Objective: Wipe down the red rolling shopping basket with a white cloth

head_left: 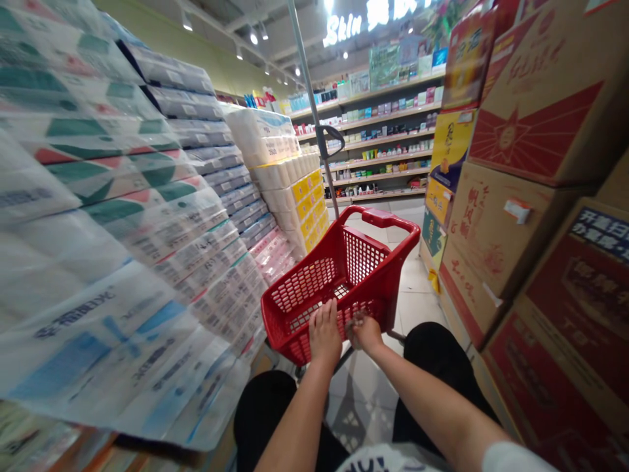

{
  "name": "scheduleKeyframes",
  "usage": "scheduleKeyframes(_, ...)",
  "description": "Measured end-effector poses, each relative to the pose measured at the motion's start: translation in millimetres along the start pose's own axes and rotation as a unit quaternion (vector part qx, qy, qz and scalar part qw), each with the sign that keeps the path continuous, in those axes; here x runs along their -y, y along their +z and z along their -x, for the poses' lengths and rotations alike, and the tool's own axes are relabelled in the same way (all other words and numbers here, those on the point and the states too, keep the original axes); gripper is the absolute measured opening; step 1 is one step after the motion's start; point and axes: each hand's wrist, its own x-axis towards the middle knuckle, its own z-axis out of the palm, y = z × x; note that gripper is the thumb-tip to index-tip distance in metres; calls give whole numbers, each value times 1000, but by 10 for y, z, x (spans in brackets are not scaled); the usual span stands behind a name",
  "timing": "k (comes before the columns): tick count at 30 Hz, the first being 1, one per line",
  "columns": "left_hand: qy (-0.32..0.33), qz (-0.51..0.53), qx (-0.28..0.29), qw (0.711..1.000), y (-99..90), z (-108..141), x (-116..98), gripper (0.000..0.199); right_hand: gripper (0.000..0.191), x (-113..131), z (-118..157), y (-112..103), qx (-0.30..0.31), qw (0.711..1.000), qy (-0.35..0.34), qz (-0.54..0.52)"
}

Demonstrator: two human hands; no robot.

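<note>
Right in front of me is a red plastic shopping cart (304,288) with perforated walls and a raised handle (381,218). My left hand (325,333) lies on its near wall, fingers stretched out flat with the tips at the rim. Just right of it, my right hand (366,333) is closed against the same wall, its fingers curled. Whatever those fingers hold, if anything, is hidden. My two black-clad knees are on either side of the cart's near end.
Stacked packs of tissue paper (132,328) rise along the left. Cardboard cartons (496,229) line the right. A grey pole (309,85) stands behind the cart. Shelves of boxed and bottled goods (378,134) fill the back, beyond a pale tiled floor (415,282).
</note>
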Motion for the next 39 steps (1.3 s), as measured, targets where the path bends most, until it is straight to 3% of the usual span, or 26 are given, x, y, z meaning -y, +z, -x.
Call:
scheduleKeyframes(5,4,19,25,999,-33,-14,10,60,22,41,2,-27,-20,997,-70,11)
scheduleKeyframes(10,13,22,49,998,-46,-12,40,65,18,36,8,-49,3,998,-36,53)
scheduleKeyframes(12,31,19,49,998,-37,4,65,66,21,40,20,-32,5,996,-86,39)
scheduleKeyframes(15,43,8,33,998,-19,56,106,66,25,59,28,2,17,992,-120,26)
scheduleKeyframes(18,15,-9,2,1000,-4,144,156,65,19,59,41,28,23,997,-55,45)
scheduleKeyframes(23,-8,-17,-29,999,-3,286,255,61,23,74,81,113,21,989,-148,5)
scheduleKeyframes(27,-5,-13,-23,1000,-41,332,301,62,18,142,89,156,48,995,-86,25)
scheduleKeyframes(31,-36,-11,-25,999,-70,390,339,64,19,191,112,145,30,984,-176,27)
scheduleKeyframes(36,-34,-13,-48,998,-48,459,415,62,14,164,163,151,75,989,-111,68)
scheduleKeyframes(39,-19,-15,-53,998,-29,469,449,60,17,179,176,193,63,983,-165,55)
